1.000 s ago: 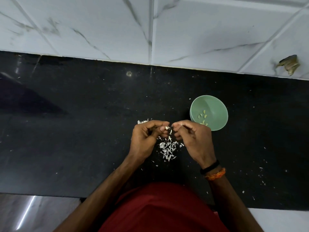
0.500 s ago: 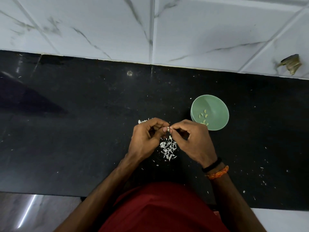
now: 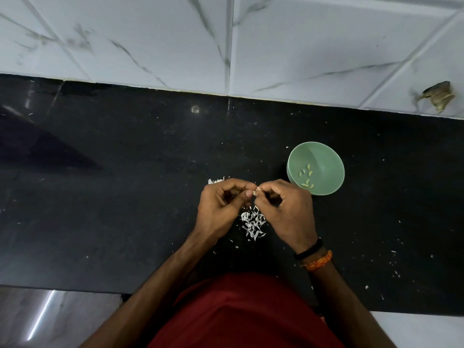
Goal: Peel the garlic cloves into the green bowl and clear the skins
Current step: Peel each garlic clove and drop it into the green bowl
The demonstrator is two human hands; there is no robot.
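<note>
While both hands, left (image 3: 221,202) and right (image 3: 286,207), pinch a small pale garlic clove (image 3: 257,195), peeling continues; next: drop it rightward into the round green plastic bowl (image 3: 324,153).

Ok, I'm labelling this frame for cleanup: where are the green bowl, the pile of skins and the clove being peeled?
green bowl (image 3: 326,156): head view, bare inner wall.
pile of skins (image 3: 253,223): head view, middle of heap.
clove (image 3: 257,195): head view, pale tip between both hands.

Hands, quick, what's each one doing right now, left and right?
Left hand: fingers curled, pinching a small garlic clove.
Right hand: fingers curled, pinching the same clove.
</note>
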